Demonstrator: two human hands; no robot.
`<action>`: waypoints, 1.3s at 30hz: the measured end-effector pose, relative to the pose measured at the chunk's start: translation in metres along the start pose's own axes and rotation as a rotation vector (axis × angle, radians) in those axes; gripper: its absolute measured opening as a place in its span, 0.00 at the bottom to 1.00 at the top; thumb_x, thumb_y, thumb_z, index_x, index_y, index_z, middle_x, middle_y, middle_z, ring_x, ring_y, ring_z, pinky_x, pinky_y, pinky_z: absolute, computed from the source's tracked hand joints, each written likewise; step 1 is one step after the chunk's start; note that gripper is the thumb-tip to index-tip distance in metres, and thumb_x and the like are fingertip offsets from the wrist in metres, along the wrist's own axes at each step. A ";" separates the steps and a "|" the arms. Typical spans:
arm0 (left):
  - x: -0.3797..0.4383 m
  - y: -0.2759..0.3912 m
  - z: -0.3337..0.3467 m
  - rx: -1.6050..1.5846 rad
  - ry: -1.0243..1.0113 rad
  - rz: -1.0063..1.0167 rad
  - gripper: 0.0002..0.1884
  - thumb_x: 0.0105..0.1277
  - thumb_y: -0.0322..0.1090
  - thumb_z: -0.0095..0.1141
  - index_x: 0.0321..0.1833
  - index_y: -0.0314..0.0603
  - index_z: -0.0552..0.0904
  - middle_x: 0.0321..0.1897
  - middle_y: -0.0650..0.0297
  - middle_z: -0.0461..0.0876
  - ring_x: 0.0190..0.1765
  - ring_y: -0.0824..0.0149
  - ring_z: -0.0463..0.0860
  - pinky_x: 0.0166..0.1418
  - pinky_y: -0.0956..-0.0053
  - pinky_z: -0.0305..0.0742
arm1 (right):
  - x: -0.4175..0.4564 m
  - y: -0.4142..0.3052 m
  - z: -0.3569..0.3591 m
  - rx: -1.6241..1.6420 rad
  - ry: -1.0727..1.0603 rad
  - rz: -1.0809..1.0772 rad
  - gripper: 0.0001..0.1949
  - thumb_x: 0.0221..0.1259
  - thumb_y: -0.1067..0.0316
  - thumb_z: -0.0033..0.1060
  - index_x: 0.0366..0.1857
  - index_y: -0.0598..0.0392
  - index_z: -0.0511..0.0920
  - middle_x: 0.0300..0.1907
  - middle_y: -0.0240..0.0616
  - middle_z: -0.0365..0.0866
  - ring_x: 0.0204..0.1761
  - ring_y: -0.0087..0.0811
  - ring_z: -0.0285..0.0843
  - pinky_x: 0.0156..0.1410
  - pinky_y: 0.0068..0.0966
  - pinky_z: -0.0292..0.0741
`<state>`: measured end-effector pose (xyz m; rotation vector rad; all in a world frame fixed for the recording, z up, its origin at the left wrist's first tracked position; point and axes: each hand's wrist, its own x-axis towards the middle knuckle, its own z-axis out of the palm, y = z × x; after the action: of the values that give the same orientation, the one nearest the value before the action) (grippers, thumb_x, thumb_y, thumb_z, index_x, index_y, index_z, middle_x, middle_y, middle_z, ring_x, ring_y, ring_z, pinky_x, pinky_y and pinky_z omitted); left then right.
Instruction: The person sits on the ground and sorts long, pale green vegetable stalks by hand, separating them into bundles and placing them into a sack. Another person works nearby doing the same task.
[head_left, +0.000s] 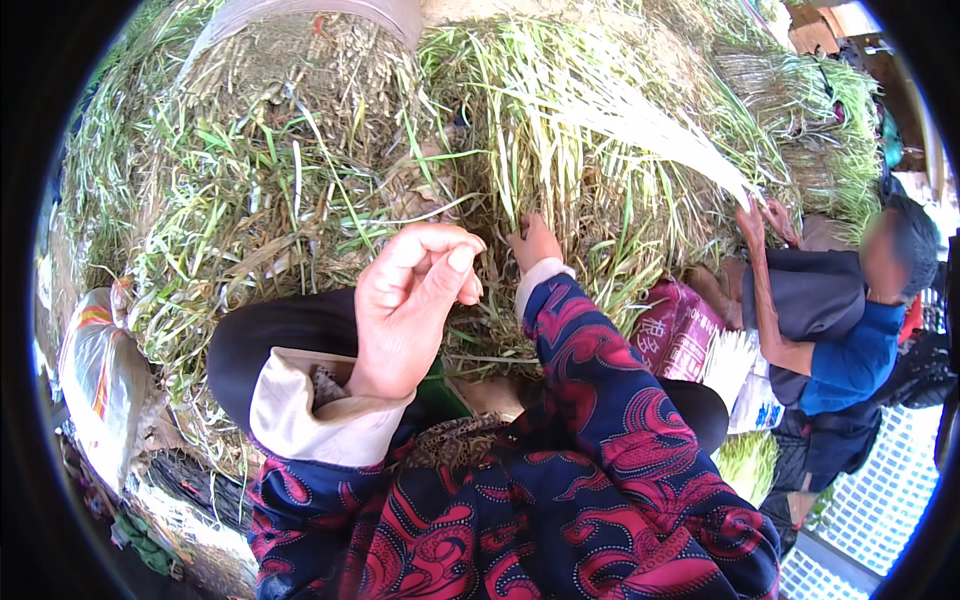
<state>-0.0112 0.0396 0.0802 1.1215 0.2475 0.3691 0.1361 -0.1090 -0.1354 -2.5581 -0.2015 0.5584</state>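
Note:
My left hand (416, 304) is raised above my lap, its fingers curled in against the thumb with nothing visible between them. Further out, my right hand (537, 241) reaches down to the base of a clump of long yellow-green grass-like stalks (551, 161). Its fingertips are partly hidden among the stems, so a grip on them cannot be made out. Under and around both hands lies a heap of loose plant trimmings (315, 217), mixed green and dry brown.
On the right sits a person (847, 330) holding a fanned bundle of pale stalks (652, 127). A purple printed bag (679, 326) and a bunch of white stems (727, 360) are beside my right knee. A filled plastic sack (105, 382) stands at left. More bundles (832, 142) lie at upper right.

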 end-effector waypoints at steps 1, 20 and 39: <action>0.003 -0.006 0.001 -0.037 0.019 -0.024 0.06 0.61 0.29 0.47 0.37 0.34 0.74 0.21 0.68 0.73 0.25 0.79 0.70 0.31 0.86 0.67 | -0.003 -0.001 -0.002 -0.002 -0.004 0.058 0.19 0.46 0.61 0.57 0.43 0.56 0.69 0.39 0.47 0.75 0.42 0.44 0.73 0.49 0.30 0.68; 0.010 -0.057 0.038 -0.164 0.000 -0.207 0.12 0.63 0.42 0.45 0.41 0.43 0.74 0.26 0.73 0.75 0.29 0.81 0.70 0.32 0.88 0.62 | -0.128 -0.070 -0.158 0.461 -0.411 -0.505 0.07 0.51 0.68 0.57 0.31 0.56 0.72 0.19 0.24 0.64 0.22 0.15 0.59 0.27 0.16 0.61; 0.023 -0.025 -0.008 -0.702 0.409 0.025 0.07 0.63 0.37 0.45 0.36 0.43 0.71 0.31 0.65 0.73 0.32 0.73 0.71 0.34 0.81 0.65 | -0.079 -0.020 -0.190 1.373 0.179 -0.078 0.07 0.57 0.62 0.49 0.25 0.52 0.72 0.25 0.27 0.72 0.27 0.19 0.66 0.33 0.16 0.66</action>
<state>0.0112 0.0457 0.0538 0.3508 0.4223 0.6474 0.1445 -0.1968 0.0512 -1.2359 0.1288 0.2525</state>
